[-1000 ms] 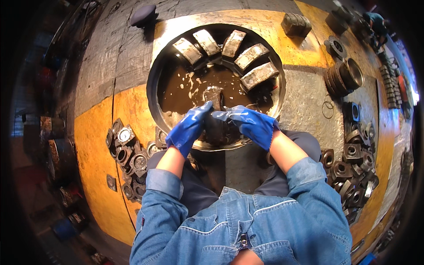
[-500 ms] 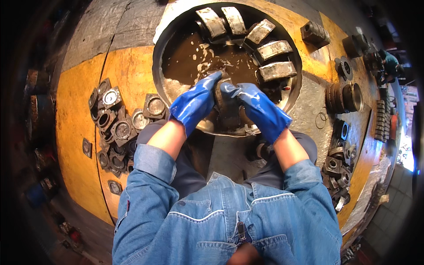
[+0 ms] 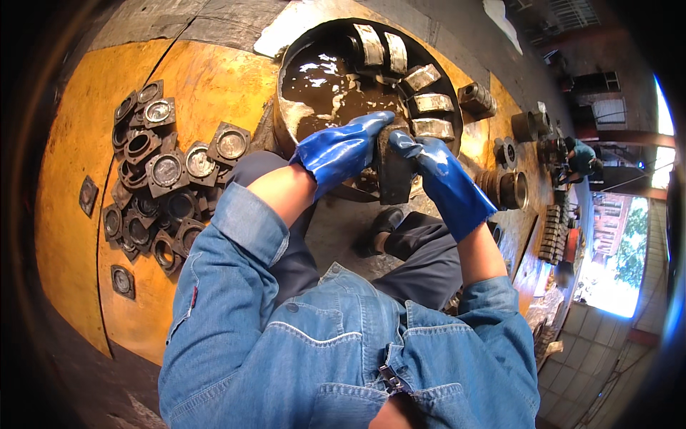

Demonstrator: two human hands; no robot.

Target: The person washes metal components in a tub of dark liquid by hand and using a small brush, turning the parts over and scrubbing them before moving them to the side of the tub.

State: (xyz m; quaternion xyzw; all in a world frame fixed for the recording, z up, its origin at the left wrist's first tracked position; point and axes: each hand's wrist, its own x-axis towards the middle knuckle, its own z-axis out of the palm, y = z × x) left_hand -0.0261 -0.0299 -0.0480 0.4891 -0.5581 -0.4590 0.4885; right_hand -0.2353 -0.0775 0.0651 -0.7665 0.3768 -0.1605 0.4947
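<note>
Over the near rim of a round metal tub (image 3: 284, 123) I hold a dark, wet metal block (image 3: 395, 175) upright between both blue rubber gloves. My left hand (image 3: 337, 153) grips its left side, fingers pointing up along it. From the right, my right hand (image 3: 444, 175) closes on its upper part; the fingertips behind the block are hidden. Dark brown liquid (image 3: 321, 89) with pale foam fills the tub behind my hands. Several thick metal blocks (image 3: 433, 104) with shiny curved faces stand along the tub's far and right inner wall.
Left of my knees, several square metal pieces with round openings (image 3: 167, 170) lie heaped on the yellow floor sheet (image 3: 68, 247). Ring stacks (image 3: 511, 189) and a ribbed cylinder (image 3: 477, 100) stand right of the tub. Another person (image 3: 582, 159) bends down at the far right.
My view has swung right and up, showing more of the window side. The dark block is lifted higher and nearer to me, out over the near rim, still between both hands.
</note>
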